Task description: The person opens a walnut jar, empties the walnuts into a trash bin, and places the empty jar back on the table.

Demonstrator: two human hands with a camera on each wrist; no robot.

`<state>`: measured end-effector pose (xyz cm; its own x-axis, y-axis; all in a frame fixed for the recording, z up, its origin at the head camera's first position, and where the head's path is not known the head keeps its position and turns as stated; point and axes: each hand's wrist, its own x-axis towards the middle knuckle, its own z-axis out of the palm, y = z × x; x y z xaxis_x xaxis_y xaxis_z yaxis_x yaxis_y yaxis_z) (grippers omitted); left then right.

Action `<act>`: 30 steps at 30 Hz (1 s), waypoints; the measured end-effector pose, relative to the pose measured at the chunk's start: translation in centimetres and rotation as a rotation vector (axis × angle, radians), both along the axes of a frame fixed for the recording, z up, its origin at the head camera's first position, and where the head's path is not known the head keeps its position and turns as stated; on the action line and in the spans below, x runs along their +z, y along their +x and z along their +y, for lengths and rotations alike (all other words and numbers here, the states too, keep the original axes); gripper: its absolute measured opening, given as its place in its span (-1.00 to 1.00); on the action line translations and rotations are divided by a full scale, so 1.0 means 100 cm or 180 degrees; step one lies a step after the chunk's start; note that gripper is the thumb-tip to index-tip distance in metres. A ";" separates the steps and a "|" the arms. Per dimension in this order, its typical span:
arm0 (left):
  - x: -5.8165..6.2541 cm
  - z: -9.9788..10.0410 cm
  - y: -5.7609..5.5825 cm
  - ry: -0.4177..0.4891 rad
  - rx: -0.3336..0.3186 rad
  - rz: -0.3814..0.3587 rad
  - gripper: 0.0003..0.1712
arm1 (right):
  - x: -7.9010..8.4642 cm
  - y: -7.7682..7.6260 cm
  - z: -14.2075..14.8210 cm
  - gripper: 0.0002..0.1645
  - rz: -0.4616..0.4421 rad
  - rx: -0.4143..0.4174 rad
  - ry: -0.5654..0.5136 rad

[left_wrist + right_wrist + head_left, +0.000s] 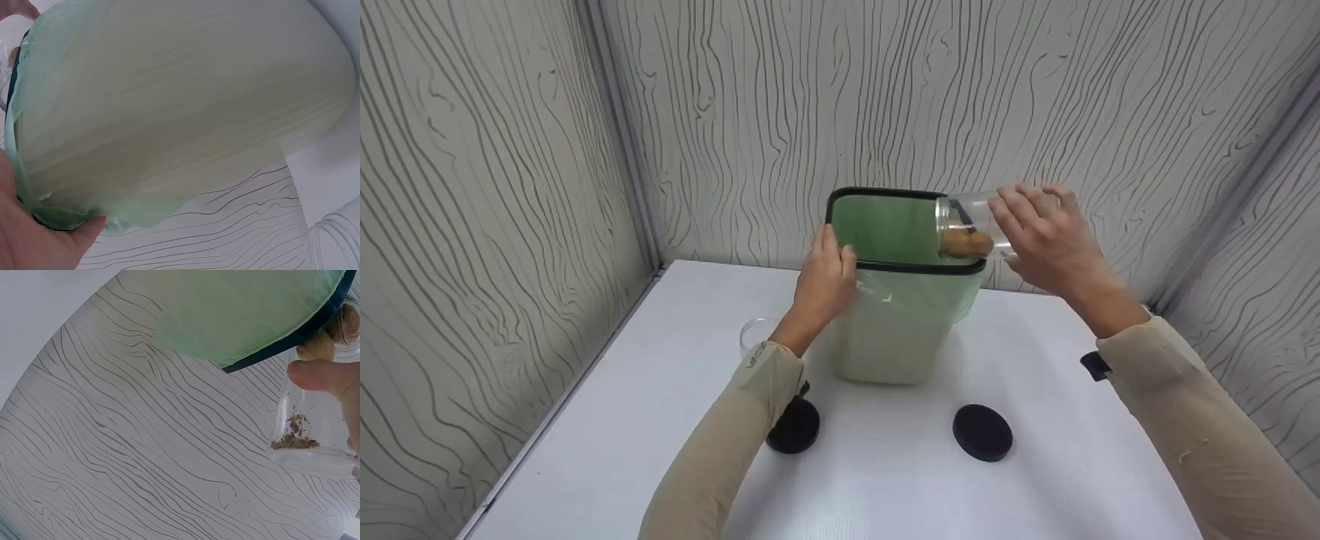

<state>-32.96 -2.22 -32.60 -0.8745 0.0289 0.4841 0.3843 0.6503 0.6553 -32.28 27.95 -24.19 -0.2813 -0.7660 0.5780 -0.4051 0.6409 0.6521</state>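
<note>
A pale trash bin with a black rim and a green bag lining it is tilted on the table. My left hand grips its rim at the left, thumb outside over the bag in the left wrist view. At the right of the opening, my right hand holds a clear jar on its side, mouth over the bin. Several brown, walnut-like lumps lie near the jar's mouth. Brown crumbs sit at the jar's base in the right wrist view.
Two round black lids, a left one partly behind my left sleeve and a right one, lie on the white table. Another clear jar stands left of the bin. Wood-patterned walls enclose the table.
</note>
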 end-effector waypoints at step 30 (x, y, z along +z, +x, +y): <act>-0.001 0.000 -0.001 0.0009 0.0002 -0.0061 -0.32 | -0.004 -0.001 -0.003 -0.13 0.0061 -0.0233 -0.0212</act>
<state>-33.05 -2.27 -32.69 -0.8837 0.0271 0.4672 0.3711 0.6488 0.6644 -32.34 27.66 -24.57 -0.3236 -0.7034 0.6329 -0.3433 0.7105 0.6142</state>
